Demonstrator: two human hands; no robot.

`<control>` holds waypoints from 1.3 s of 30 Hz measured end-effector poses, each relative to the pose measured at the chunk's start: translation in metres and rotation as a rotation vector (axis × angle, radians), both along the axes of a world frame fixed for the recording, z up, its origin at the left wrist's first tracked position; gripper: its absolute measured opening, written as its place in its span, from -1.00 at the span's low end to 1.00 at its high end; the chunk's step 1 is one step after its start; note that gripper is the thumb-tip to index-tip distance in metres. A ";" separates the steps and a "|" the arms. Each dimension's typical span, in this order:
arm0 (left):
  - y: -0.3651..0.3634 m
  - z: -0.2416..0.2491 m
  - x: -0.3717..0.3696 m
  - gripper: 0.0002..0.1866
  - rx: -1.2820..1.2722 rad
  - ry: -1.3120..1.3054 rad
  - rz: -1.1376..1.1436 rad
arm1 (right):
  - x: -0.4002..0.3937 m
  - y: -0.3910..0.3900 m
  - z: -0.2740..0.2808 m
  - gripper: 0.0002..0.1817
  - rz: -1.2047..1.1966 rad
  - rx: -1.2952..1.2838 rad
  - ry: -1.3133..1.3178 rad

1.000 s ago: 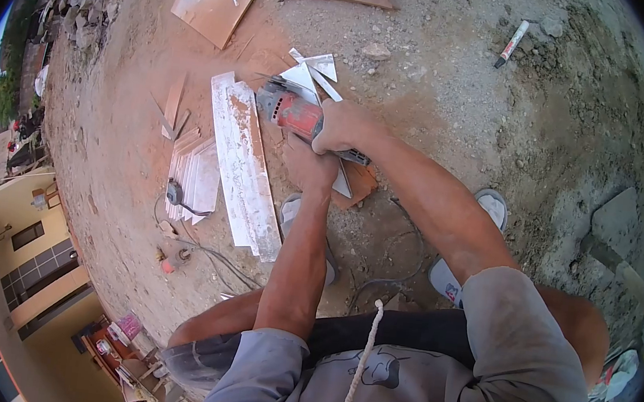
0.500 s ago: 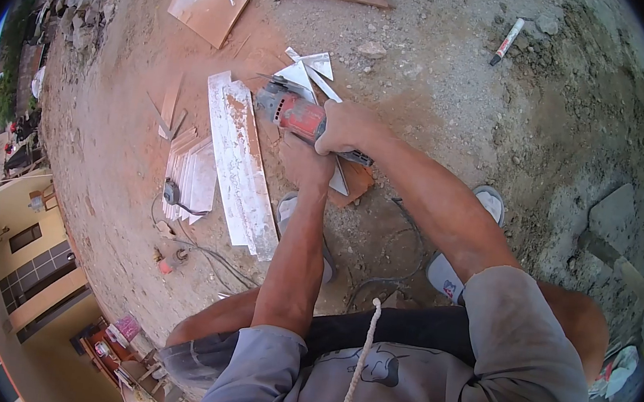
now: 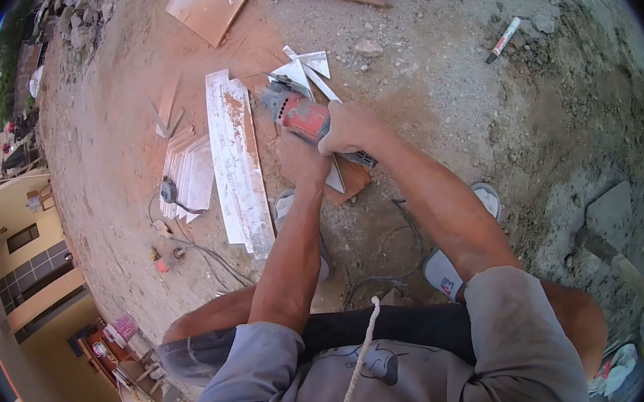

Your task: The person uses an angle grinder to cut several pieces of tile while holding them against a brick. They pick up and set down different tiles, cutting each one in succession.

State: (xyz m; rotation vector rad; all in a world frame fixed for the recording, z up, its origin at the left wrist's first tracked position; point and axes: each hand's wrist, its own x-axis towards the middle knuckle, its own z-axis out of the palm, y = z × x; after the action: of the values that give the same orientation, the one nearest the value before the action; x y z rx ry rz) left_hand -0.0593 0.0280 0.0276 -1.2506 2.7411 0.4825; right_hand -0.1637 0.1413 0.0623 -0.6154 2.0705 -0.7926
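My right hand [image 3: 349, 129] is wrapped round the body of a red and grey angle grinder [image 3: 303, 114], whose disc end points up and left. Dust hangs around the disc. Close below the grinder, my left hand [image 3: 303, 158] is closed at the edge of a white tile piece [image 3: 335, 177]; its fingertips are hidden by the tool. White tile offcuts [image 3: 317, 62] lie just beyond the disc. Left of my hands rest long white tile strips [image 3: 236, 157], dusted with reddish powder.
A stack of narrow tile strips [image 3: 190, 167] has a round grey tool part [image 3: 169, 190] on it. Cables [image 3: 214, 254] run over the dirt near my feet. A larger tile [image 3: 209, 1] lies at the top, a marker [image 3: 504, 40] at upper right, and a long-handled tool [image 3: 628, 276] at right.
The grinder and both hands have shifted very slightly, staying together over the tile piece. The view has moved a little; otherwise the scene is the same.
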 end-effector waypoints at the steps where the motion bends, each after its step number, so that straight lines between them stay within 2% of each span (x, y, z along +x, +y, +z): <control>1: 0.000 -0.001 0.001 -0.21 0.001 0.001 0.001 | 0.000 0.000 -0.001 -0.24 0.001 -0.004 0.004; 15: 0.004 0.011 -0.001 -0.13 0.023 -0.017 0.002 | 0.004 0.011 0.001 -0.27 0.001 0.019 0.010; 23: -0.005 -0.010 0.004 -0.15 -0.020 0.029 -0.019 | 0.006 0.019 0.004 -0.25 0.005 0.024 0.000; 34: 0.003 0.004 0.000 -0.23 -0.056 -0.029 0.007 | 0.011 0.031 0.002 -0.26 -0.013 0.044 0.000; 36: -0.002 0.001 -0.001 -0.25 0.001 -0.023 0.004 | 0.015 0.035 -0.001 -0.23 -0.020 0.023 0.010; 39: -0.004 0.002 0.002 -0.20 0.022 0.016 0.007 | 0.020 0.045 0.000 -0.21 -0.036 0.007 0.027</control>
State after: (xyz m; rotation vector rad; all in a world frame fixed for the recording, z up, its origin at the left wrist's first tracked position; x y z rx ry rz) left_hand -0.0578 0.0244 0.0296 -1.2577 2.7378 0.5247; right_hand -0.1432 0.1863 0.0623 -0.5895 2.1136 -0.8011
